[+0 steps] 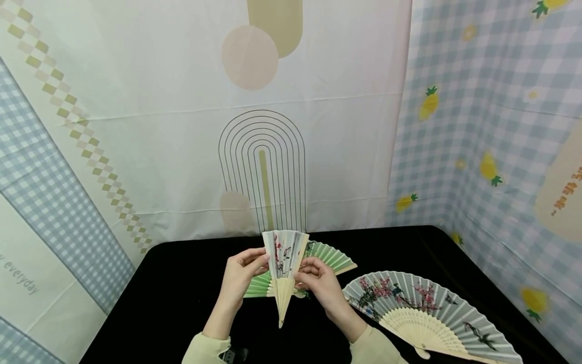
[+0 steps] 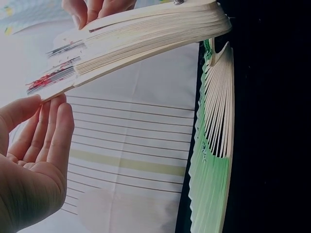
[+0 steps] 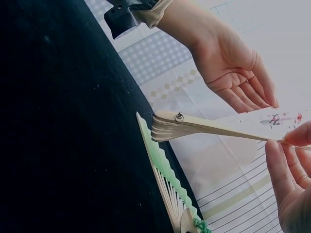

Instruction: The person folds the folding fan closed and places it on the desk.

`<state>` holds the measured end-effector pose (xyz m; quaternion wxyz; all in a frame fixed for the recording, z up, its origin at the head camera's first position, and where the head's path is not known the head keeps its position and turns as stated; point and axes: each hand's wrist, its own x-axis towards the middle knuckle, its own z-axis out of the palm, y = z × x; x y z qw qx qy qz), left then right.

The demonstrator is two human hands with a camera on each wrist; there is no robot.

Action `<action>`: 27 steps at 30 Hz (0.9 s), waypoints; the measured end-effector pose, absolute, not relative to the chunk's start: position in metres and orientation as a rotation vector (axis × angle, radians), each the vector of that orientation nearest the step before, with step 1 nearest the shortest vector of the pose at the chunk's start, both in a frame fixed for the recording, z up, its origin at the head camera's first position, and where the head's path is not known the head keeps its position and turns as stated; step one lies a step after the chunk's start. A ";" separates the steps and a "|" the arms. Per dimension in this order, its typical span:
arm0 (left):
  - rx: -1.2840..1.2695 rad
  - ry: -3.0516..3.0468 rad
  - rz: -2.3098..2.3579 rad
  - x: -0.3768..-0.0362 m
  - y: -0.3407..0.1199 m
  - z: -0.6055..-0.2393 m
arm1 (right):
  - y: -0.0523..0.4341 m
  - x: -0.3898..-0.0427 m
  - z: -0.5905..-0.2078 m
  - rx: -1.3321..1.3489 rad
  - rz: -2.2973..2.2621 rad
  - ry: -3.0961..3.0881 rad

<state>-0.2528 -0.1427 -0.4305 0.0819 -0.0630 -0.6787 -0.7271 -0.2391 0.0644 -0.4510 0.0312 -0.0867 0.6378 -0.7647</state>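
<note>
A partly spread white folding fan (image 1: pixel 285 258) with red flowers and pale ribs is held up in front of the body, pivot end down. My left hand (image 1: pixel 245 270) pinches its left edge between thumb and fingers, and my right hand (image 1: pixel 318 280) pinches the right edge. In the left wrist view the left hand (image 2: pixel 39 160) grips the outer rib of the fan (image 2: pixel 141 43). The right wrist view shows the right hand (image 3: pixel 294 174) pinching the other outer rib. Behind the held fan, a spread green folding fan (image 1: pixel 329 257) lies on the table, its middle hidden.
An open grey-white fan (image 1: pixel 409 293) with pink blossoms and birds lies at the right of the black-covered table (image 1: pixel 150 303). A patterned white cloth (image 1: pixel 182 151) hangs behind the table, and a blue checked cloth (image 1: pixel 454 126) hangs at the right.
</note>
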 end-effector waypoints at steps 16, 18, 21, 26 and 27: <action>-0.221 -2.025 -2.172 -0.250 -0.140 -0.428 | 0.066 -0.238 -0.449 -0.310 -2.322 1.942; -0.219 -2.027 -2.172 -0.250 -0.140 -0.428 | 0.067 -0.238 -0.449 -0.318 -2.314 1.933; -0.218 -2.028 -2.173 -0.250 -0.139 -0.428 | 0.067 -0.238 -0.449 -0.324 -2.304 1.918; -0.236 -2.032 -2.191 -0.250 -0.139 -0.429 | 0.067 -0.238 -0.449 -0.358 -2.300 1.903; -0.242 -2.033 -2.195 -0.250 -0.139 -0.429 | 0.067 -0.238 -0.449 -0.365 -2.299 1.902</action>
